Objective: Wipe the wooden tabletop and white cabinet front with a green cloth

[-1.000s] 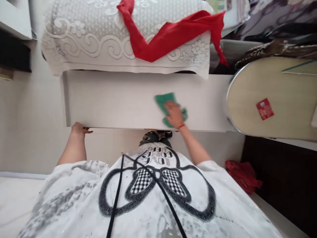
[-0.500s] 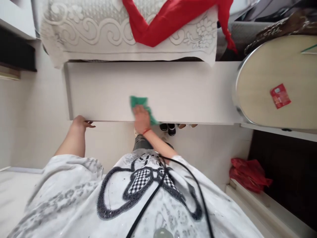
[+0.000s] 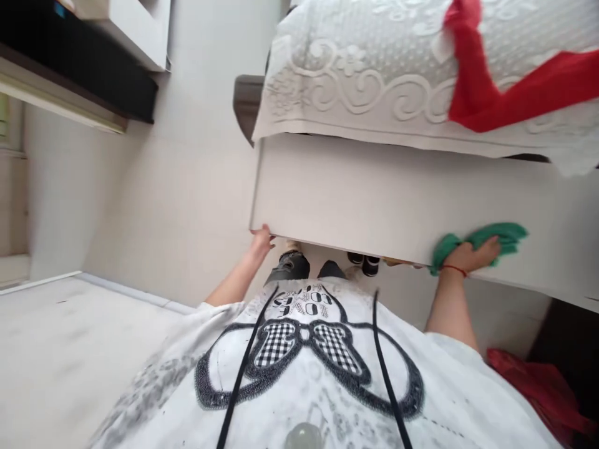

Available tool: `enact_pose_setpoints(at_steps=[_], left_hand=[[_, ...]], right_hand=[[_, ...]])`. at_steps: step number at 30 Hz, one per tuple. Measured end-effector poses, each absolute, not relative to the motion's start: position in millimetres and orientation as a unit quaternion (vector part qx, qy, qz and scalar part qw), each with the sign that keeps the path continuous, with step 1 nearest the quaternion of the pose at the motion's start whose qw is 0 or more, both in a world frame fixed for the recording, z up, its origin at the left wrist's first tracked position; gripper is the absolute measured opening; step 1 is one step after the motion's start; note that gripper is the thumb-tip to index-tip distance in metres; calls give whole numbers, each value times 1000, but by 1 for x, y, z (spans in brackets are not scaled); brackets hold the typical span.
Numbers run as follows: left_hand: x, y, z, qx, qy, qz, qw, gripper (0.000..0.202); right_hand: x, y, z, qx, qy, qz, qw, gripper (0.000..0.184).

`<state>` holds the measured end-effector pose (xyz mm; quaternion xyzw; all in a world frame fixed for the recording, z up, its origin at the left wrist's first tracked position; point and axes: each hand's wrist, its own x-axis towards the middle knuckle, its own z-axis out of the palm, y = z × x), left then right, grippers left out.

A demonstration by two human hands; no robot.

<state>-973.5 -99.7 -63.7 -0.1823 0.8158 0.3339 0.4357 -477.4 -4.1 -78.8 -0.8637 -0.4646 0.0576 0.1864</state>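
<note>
A long white panel (image 3: 346, 196) stretches across the view in front of me, its far side under a lace cover. At its near left corner my left hand (image 3: 262, 237) is closed around the edge, fingers curling beneath. Toward the right end, my right hand (image 3: 468, 254) presses a crumpled green cloth (image 3: 503, 237) onto the surface by the near edge. The cloth spreads out on both sides of that hand, whose fingers are bent over it.
The white lace cover (image 3: 355, 93) lies beyond the panel, with a red cloth strip (image 3: 496, 103) across it. Shoes (image 3: 370, 265) stand on the floor below. A black cabinet (image 3: 93, 68) is at upper left, and a red bag (image 3: 538, 386) at lower right.
My right hand has moved the green cloth right along the panel. My left hand stays at the left corner. The view has swung left, and the round-ended table has left the frame.
</note>
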Motion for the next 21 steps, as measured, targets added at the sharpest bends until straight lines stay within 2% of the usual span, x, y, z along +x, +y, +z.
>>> enact_pose_setpoints(at_steps=[2,4,6,8,11,15,17,21], left_hand=[[-974,-106,-66,-183,797,354,454,44],[-979,-114,-63,-179,780,369,472,37],[-988,-124,-55,-173,768,379,487,20],[-1003,-135,-45,-167,761,387,493,6],[-1028,-150,-27,-166,767,397,475,12],[-1044,-169,-13,-180,779,396,451,19],[-1041,-179,-12,-194,777,391,453,18],[-1021,-198,-16,-225,767,383,463,16]], right_hand=[[-560,-10,-86,-882,-429,116,158,86],[-685,-31,-87,-827,-519,191,105,87],[-812,-62,-83,-661,-689,288,75,80],[-897,-89,-79,-514,-778,355,68,78],[-903,-94,-81,-423,-814,392,67,79],[-802,-2,-100,-607,-735,288,88,84],[-792,68,-109,-659,-710,231,89,86],[-886,179,-100,-526,-809,263,7,69]])
